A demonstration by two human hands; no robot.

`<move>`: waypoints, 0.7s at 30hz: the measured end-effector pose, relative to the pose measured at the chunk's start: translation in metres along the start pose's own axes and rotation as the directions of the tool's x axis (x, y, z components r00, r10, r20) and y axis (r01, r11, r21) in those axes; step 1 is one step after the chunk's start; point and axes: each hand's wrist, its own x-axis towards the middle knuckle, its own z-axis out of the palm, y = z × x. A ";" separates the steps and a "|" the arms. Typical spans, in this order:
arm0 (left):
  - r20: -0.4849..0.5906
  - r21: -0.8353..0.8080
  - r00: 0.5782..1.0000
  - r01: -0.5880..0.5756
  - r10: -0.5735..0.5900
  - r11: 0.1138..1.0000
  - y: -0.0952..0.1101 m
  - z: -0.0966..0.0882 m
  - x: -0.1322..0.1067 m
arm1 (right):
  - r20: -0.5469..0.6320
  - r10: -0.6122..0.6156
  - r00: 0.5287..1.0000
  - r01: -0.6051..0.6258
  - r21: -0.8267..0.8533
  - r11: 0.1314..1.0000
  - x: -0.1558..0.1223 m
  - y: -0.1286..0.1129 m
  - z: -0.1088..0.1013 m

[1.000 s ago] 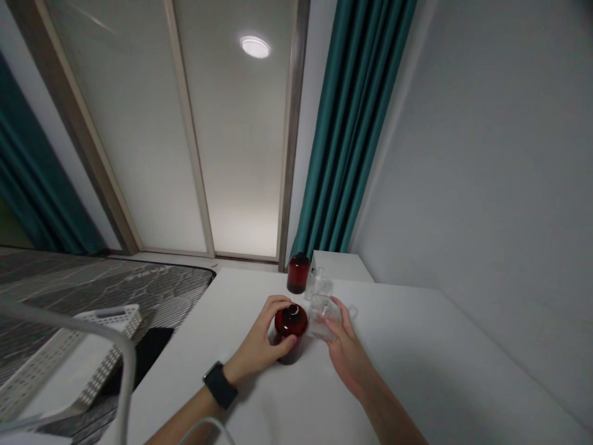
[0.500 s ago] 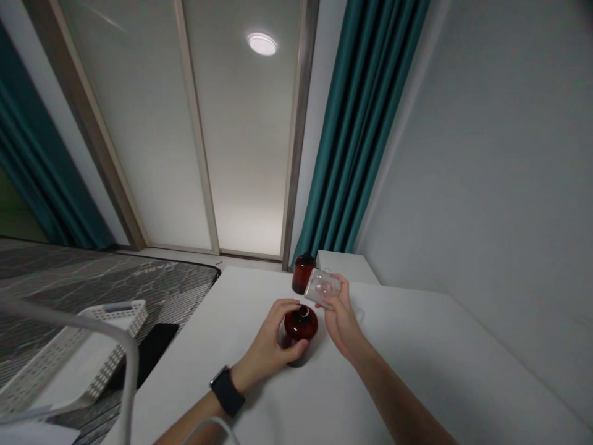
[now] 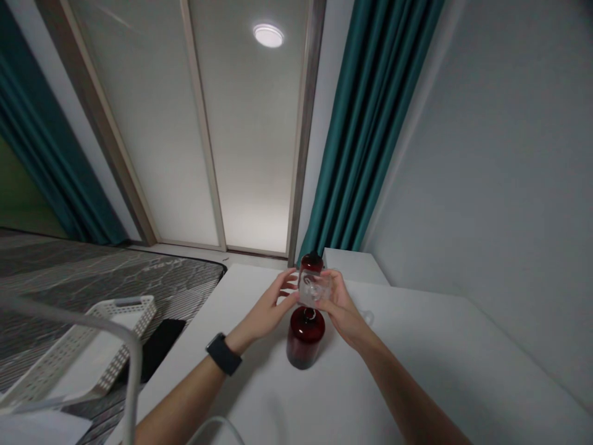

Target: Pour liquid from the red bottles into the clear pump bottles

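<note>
A dark red bottle (image 3: 304, 340) with an open neck stands on the white table (image 3: 407, 364), and nothing holds it. My right hand (image 3: 341, 308) is shut on a small clear container (image 3: 314, 287), which it holds just above that neck. My left hand (image 3: 271, 306) is beside the container with its fingers apart, and it holds nothing. A second dark red bottle (image 3: 311, 262) stands behind the container, partly hidden by it. A faint clear object (image 3: 368, 317) lies on the table to the right of my right hand.
A white perforated basket (image 3: 115, 346) and a black flat object (image 3: 160, 349) sit left of the table, above a grey patterned floor mat. A white box (image 3: 354, 266) stands behind the table. A white rail (image 3: 132, 371) crosses the lower left.
My left hand has let go of the red bottle and risen beside the clear container. My right hand has carried the container left, to above the bottle's neck.
</note>
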 end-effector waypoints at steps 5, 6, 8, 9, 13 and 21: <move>0.276 0.097 0.961 -0.014 -0.014 0.995 0.012 -0.021 0.021 | 0.034 -0.033 0.999 0.034 -0.016 0.999 0.001 -0.005 0.004; 0.303 0.118 0.953 -0.020 -0.017 0.993 0.014 -0.024 0.024 | 0.041 -0.035 0.999 0.035 -0.018 0.999 0.001 -0.006 0.004; 0.348 0.140 0.937 -0.030 -0.021 0.990 0.018 -0.030 0.029 | 0.046 -0.042 0.998 0.043 -0.021 0.999 0.001 -0.009 0.006; 0.366 0.143 0.930 -0.035 -0.020 0.989 0.019 -0.032 0.030 | 0.049 -0.048 0.998 0.049 -0.021 0.999 0.000 -0.009 0.006; 0.372 0.160 0.928 -0.067 0.003 0.985 0.020 -0.034 0.033 | 0.092 -0.054 0.994 0.056 -0.010 0.998 0.000 -0.008 0.004; 0.269 0.207 0.961 -0.126 0.067 0.970 0.020 -0.023 0.036 | 0.100 -0.057 0.993 0.056 0.017 0.998 0.003 -0.010 -0.001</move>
